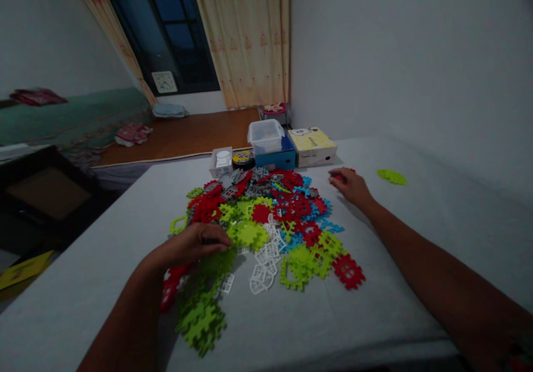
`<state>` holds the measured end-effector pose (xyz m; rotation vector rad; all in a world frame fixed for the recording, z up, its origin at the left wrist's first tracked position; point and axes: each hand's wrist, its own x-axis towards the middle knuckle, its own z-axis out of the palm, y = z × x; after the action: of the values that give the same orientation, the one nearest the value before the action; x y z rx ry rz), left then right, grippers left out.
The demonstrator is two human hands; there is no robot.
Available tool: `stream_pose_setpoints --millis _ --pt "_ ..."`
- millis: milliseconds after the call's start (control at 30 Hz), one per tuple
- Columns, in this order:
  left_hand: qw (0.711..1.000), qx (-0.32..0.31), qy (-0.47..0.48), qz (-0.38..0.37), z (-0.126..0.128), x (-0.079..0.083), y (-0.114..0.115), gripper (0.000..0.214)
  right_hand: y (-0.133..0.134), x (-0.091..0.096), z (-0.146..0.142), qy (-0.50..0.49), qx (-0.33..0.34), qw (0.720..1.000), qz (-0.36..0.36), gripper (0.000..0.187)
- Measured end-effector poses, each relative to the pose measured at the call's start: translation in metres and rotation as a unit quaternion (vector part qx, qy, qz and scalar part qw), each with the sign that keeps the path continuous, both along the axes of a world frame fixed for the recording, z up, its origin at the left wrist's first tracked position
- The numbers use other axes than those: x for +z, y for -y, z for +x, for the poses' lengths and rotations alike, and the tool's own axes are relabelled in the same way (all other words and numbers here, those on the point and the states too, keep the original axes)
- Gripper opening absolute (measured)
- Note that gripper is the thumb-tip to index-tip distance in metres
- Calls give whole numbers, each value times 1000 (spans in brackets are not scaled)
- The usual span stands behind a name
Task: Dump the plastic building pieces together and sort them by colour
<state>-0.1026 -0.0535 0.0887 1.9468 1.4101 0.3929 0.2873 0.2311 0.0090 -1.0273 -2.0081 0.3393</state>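
Note:
A heap of toothed plastic building pieces in red, green, blue and grey covers the middle of the table. My left hand (pixel 199 241) hangs over its near left side, thumb and fingers curled together beside a green toothed piece (pixel 250 234); what is between the fingertips, if anything, I cannot make out. To the right of the heap, my right hand (pixel 352 186) is closed on a red toothed piece (pixel 339 179), mostly covered by the fingers. White lattice window pieces (pixel 263 275) lie in front of the heap. Stacked green pieces (pixel 202 325) sit nearest me, left of centre.
Behind the heap stand a clear plastic tub (pixel 266 134) on a blue box (pixel 275 160), a yellow-and-white box (pixel 313 147), a small white box (pixel 220 162) and a round black tin (pixel 243 160). A green piece (pixel 391 177) lies apart at the right. The wall borders the table's right side.

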Motion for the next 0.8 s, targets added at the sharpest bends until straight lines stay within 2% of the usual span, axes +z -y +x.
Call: stream_pose_setpoints --millis 67,133,200,267,433,567,667,800 --pt "1000 -12 3 -13 0 1 0 27 29 8 -27 35 122 992 -5 29" --pt "1000 -8 9 -18 0 1 1 30 54 12 -45 56 184 981 8 29" --pt "1000 10 18 -15 -1 1 2 33 67 14 -52 63 198 978 29 28" --pt "999 15 28 -13 -3 1 2 34 70 16 -51 69 193 978 40 28" --pt "999 -30 -9 22 -3 2 7 29 68 25 -44 84 200 976 -24 29" --pt "995 -59 -59 50 -4 -1 9 38 90 32 -55 89 282 954 -49 27" --pt "992 -33 -82 87 -9 -12 2 35 113 35 -71 102 354 929 -38 25" --pt "982 7 -91 163 -15 -33 -14 29 145 44 -102 126 445 886 19 22"
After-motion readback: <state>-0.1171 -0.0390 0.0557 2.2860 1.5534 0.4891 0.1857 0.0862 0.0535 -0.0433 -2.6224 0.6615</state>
